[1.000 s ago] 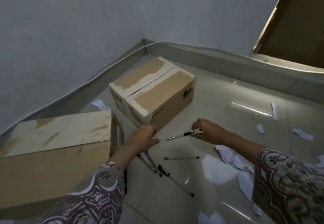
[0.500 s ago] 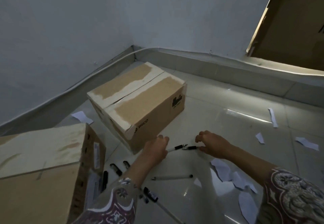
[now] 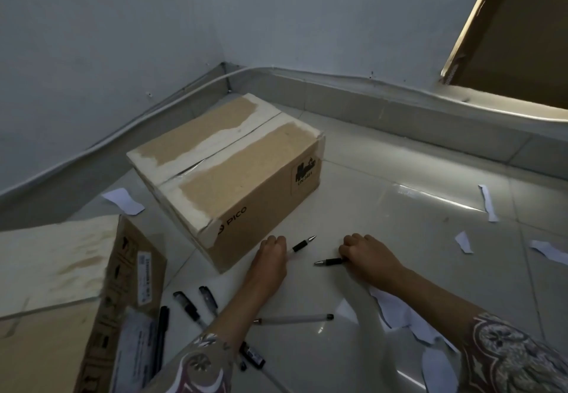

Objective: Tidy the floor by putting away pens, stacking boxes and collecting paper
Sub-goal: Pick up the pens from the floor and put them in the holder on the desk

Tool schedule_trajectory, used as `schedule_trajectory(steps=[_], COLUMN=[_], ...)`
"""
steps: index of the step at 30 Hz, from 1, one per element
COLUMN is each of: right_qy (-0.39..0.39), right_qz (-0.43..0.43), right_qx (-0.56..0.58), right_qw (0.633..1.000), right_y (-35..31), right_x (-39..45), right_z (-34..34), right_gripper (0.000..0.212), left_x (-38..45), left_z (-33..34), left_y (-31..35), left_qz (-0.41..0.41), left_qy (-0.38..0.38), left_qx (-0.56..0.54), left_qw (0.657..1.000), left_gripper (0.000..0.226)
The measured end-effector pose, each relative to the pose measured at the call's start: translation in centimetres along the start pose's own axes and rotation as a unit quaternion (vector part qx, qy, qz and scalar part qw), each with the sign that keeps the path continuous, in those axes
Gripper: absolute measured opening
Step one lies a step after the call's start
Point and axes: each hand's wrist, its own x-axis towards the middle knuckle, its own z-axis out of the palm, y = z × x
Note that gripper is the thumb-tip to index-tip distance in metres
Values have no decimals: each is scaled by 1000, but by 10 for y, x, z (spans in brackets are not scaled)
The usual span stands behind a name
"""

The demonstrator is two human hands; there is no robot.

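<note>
your left hand [image 3: 272, 253] grips one pen [image 3: 302, 242], your right hand [image 3: 364, 251] another pen [image 3: 330, 261]; their tips point toward each other, nearly parallel.

The closed cardboard box [image 3: 227, 171] by the corner carries the brand "PICO" printed in dark letters on its long side. On its short end sits a dark hazard label [image 3: 305, 172] reading "UN 3481". The print on the white shipping label [image 3: 144, 282] of the nearer box [image 3: 49, 300] is too blurred to read.
</note>
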Motion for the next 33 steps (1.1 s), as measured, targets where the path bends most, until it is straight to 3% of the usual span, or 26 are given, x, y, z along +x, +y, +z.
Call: schedule_trajectory(steps=[2,3,4,6,9,13,18,24,27,30,33], right_qy=[29,12,24,18,56,127,127,114,109,94,34], right_qz=[12,10,10,56,124,178,170,149,136,127,111], right_qx=[-30,-20,2,48,185,431,623,708,723,731,710], right_qw=[999,1000,1000,997,973,875,753,681,668,664,694], right_y=[-3,-5,-6,-4,-5,-17,-59,-103,-115,-127,-139], right_x=[2,1,2,2,-2,-12,-31,-47,-52,-53,-54], right_z=[-6,-12,-15,-20,-33,-55,-91,-120,-132,-141,-142], right_gripper=[29,19,6,19,19,9,6,13,12,5,14], left_x=[-2,-5,-7,-11,-21,-35,-56,-85,-99,-115,-128], left_z=[-4,-7,-10,-16,-27,-47,-73,-104,-122,-135,-147], left_y=[-1,-1,0,1,9,26,44,49,43,35,30], left_qz=[13,16,16,-1,-25,-38,-18,-30,-30,-20,-23], left_qy=[3,-1,-6,-14,-7,-1,10,2,3,4,10], left_qx=[-64,-102,-143,-231,-312,-397,-439,-488,-507,-498,-492], left_qw=[998,995,990,973,950,917,898,872,862,867,870], left_gripper=[17,19,21,26,30,16,14,21,9,18,23])
